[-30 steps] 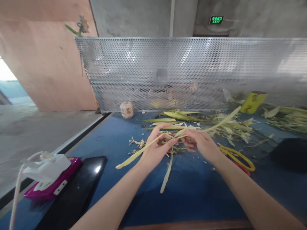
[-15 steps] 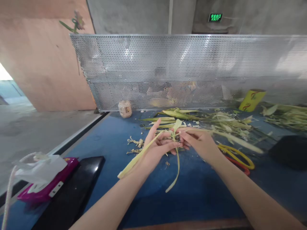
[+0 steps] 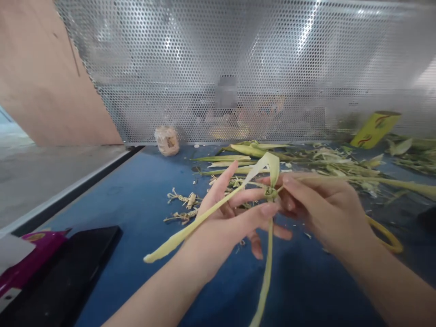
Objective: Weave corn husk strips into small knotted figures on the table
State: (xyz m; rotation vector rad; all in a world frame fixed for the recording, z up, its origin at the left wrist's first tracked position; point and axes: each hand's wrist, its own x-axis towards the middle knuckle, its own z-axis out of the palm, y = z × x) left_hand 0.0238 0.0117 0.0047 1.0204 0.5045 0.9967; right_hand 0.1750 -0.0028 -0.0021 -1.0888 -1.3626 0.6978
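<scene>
Between both hands is a small knot woven from pale-green leaf strips [image 3: 270,193]. My left hand [image 3: 221,222] pinches the knot between thumb and fingers, its index finger pointing up. One strip end arches over the top and lies across that wrist; another hangs down below the knot. My right hand [image 3: 327,209] pinches a strip close at the knot's right side, and a long strip [image 3: 391,181] runs out to the right past that hand. Small finished-looking woven pieces [image 3: 185,200] lie on the table just left of my left hand, partly hidden by it.
Long leaves [image 3: 252,150] and a loose heap of them [image 3: 337,163] lie along the back of the blue table [image 3: 112,200]. A yellow cylinder [image 3: 374,129], a wrapped roll [image 3: 166,141], a yellow ring [image 3: 388,236], a black tray-like slab [image 3: 68,268] and a perforated metal screen [image 3: 190,59] surround the work.
The view has dipped and come closer to the table. The arching strip stands higher in a loop above the knot. Both hands keep their hold on the leaf strips.
</scene>
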